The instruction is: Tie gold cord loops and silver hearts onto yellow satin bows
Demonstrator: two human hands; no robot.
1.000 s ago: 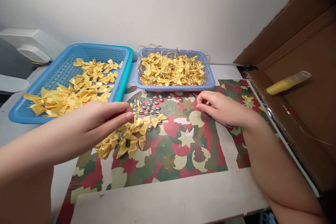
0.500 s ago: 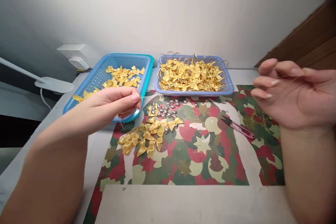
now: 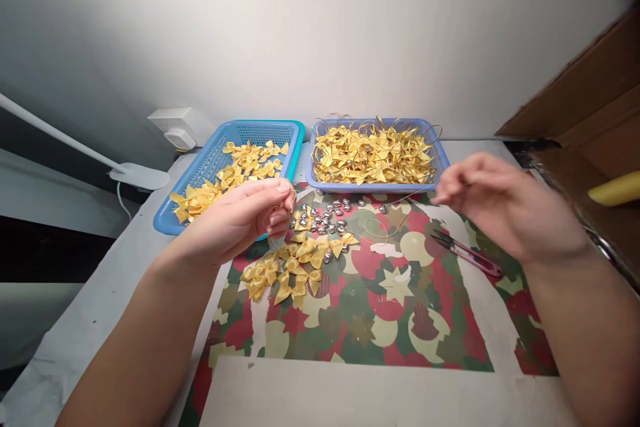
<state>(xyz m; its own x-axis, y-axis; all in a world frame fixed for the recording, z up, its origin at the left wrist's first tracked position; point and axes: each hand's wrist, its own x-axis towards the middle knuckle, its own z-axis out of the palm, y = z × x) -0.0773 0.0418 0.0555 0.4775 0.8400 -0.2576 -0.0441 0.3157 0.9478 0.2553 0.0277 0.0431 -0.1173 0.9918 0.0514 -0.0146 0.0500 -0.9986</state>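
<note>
My left hand [image 3: 253, 217] pinches a thin gold cord [image 3: 294, 200] between thumb and forefinger, beside the blue basket. Across the table, my right hand [image 3: 493, 203] is slightly blurred, its fingers curled together. A fine length of cord [image 3: 413, 194] leads leftward from its fingertips. Below my hands, several yellow ribbon bows [image 3: 300, 257] lie in a loose group. Silver heart-shaped beads [image 3: 327, 220] are scattered just behind them. A loose loop of gold cord [image 3: 377, 230] rests to the right of the beads.
A blue basket [image 3: 167, 217] with yellow bows stands at the left. Another basket [image 3: 367, 188] is heaped with corded bows. Pink-handled thread snips [image 3: 470, 257] lie on the patterned sheet [image 3: 370, 330]. A lamp base [image 3: 143, 175] and cardboard box [image 3: 575, 90] flank the table.
My hands have come closer together, the right one moving left and down. The cord stretched between them has slackened. The whole view has shifted slightly.
</note>
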